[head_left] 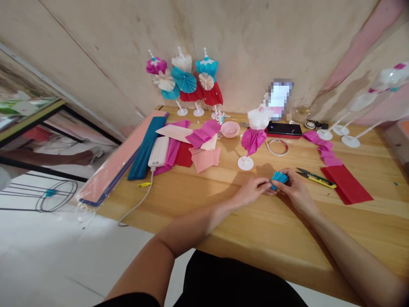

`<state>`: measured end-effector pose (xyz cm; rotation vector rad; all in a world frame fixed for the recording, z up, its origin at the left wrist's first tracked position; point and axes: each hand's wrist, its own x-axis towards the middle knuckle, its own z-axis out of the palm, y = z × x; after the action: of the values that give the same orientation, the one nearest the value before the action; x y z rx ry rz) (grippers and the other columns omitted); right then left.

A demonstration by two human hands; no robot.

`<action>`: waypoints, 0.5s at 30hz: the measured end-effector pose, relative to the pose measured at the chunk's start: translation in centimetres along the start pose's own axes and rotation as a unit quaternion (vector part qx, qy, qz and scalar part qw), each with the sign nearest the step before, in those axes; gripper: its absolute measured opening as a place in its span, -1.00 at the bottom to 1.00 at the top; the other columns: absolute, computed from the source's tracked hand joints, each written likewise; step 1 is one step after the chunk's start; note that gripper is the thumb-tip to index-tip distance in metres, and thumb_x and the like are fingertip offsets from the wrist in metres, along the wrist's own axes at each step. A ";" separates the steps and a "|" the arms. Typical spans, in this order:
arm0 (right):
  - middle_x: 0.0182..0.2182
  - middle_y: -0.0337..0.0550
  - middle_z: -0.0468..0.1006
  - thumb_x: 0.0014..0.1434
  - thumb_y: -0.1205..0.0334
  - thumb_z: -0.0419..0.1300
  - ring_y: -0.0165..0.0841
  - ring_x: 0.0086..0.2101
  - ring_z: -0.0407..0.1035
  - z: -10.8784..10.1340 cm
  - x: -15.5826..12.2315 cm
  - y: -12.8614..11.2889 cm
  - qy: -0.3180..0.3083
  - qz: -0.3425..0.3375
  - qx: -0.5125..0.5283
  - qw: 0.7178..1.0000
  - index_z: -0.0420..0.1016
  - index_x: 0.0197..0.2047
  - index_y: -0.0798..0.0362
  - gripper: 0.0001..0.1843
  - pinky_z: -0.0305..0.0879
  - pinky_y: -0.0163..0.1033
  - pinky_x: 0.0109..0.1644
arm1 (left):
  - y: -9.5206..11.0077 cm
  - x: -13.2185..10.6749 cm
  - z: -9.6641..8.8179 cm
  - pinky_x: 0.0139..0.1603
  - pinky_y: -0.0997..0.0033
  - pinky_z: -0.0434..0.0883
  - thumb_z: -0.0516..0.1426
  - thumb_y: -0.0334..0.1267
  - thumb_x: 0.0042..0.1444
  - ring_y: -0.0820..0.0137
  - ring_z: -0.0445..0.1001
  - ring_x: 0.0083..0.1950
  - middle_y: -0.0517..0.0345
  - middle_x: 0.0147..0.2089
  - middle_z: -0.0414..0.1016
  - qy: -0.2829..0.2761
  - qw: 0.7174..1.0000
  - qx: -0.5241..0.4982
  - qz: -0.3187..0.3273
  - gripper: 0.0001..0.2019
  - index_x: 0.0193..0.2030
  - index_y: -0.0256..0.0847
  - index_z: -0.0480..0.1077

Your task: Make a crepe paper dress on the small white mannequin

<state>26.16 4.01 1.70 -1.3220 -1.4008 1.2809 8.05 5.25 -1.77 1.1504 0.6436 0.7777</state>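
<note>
Both my hands meet over the table, pinching a small pleated piece of blue crepe paper (279, 179). My left hand (255, 188) grips its left end between thumb and fingers. On the other side, my right hand (294, 186) is closed on the right part, thumb on top. Just behind them stands a small white mannequin (258, 118) with a magenta paper skirt (254, 140). Yellow-and-black thread snips (316, 177) lie to the right of my right hand, beside a folded red crepe paper piece (347, 183).
Three dressed mannequins (187, 81) stand against the wall. Crepe paper sheets (204, 157), a white power bank (159, 151) with a cable, and a pink bowl (230, 129) occupy the left and middle. A phone (280, 99) leans at the back. Bare mannequins stand far right.
</note>
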 end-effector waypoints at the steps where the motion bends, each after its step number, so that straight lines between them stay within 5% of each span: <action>1: -0.36 -0.26 0.46 0.06 0.01 0.37 -0.35 -0.38 0.31 0.0 0.0 0.0 0.000 -0.001 -0.005 1.000 0.37 -0.08 -0.03 -0.57 0.22 -0.23 -0.30 | 0.0 -0.1 0.0 0.10 0.12 0.48 0.15 0.06 0.17 0.23 0.60 -0.05 -0.03 -0.16 0.58 0.003 1.000 0.004 0.003 -0.61 -0.17 -0.30 0.43; 15: -0.50 -0.23 0.36 0.09 -0.11 0.31 -0.33 -0.47 0.24 0.9 -1.0 -0.7 -0.002 0.018 0.079 0.997 0.36 -0.37 -0.06 -0.67 0.22 -0.18 -0.39 | 0.7 -0.8 1.1 -0.04 0.26 0.49 0.08 0.05 0.24 0.34 0.56 -0.17 0.04 -0.18 0.54 0.054 0.994 0.077 0.047 -0.63 -0.11 -0.25 0.41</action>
<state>25.26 2.95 2.36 -1.2434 -1.2565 1.3878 8.33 4.10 -0.72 1.2926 0.7533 0.8881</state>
